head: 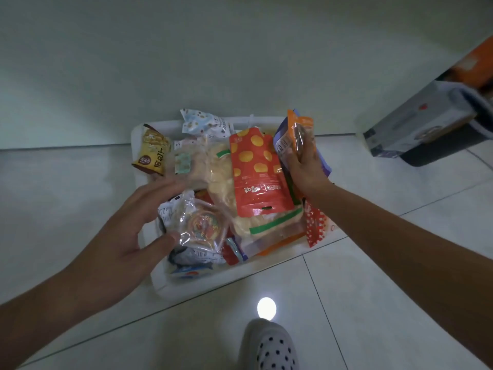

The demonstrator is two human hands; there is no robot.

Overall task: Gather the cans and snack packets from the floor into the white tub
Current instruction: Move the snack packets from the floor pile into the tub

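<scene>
The white tub [160,279] stands on the tiled floor against the wall, heaped with snack packets. A red pouch with yellow dots [253,172] lies on top in the middle. A yellow packet [153,152] leans in the far left corner and a pale blue one [205,124] sits at the back. My right hand [306,166] grips an orange packet [300,132] and holds it upright over the tub's right side. My left hand [133,225] is spread over the near left corner, its thumb touching a clear packet with a round red snack [202,225]. No cans are visible.
A dark box with a grey lid [432,129] stands at the right against the wall, something orange [477,62] behind it. A white perforated shoe [269,345] is at the bottom centre. A bright light reflection [266,308] shines on the tiles in front of the tub.
</scene>
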